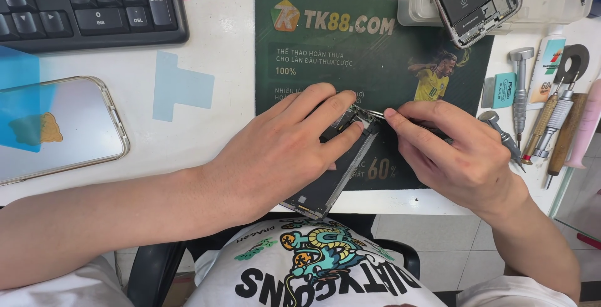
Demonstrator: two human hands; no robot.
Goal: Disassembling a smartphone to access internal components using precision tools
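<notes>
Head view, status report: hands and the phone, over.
Left hand pins opened phone on green mat. Right hand pinches thin tool at its top. Nothing in the way.

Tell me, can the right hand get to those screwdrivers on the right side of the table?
Probably yes. The screwdrivers lie just beside the right hand, with nothing between them. But that hand already pinches thin metal tweezers, so it would likely have to put them down first.
</notes>
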